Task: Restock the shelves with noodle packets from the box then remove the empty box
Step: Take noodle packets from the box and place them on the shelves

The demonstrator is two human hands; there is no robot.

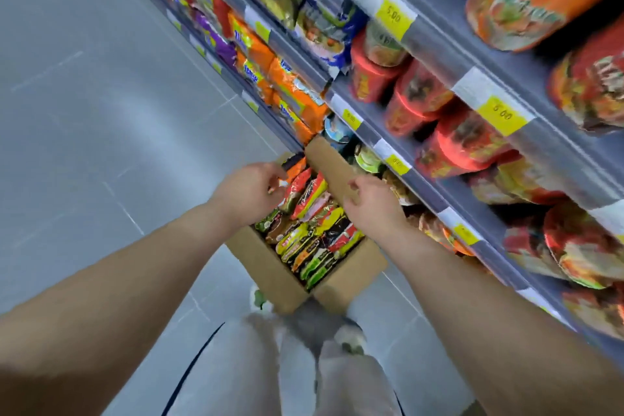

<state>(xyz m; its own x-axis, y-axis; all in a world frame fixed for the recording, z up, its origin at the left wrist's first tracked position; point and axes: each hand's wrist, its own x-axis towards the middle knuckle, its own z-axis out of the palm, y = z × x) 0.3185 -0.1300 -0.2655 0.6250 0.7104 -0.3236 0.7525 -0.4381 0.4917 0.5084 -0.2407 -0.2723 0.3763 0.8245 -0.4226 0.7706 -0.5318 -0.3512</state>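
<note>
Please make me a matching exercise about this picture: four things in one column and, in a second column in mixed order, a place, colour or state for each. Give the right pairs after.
Column A
1. cardboard box
2. cup noodles
3. price tags
4. right hand

Column B
a. yellow, on the shelf edges
b. full of noodle packets
c. red, standing on a shelf
d. beside the raised flap

Pairs: 1-b; 2-c; 3-a; 4-d
</note>
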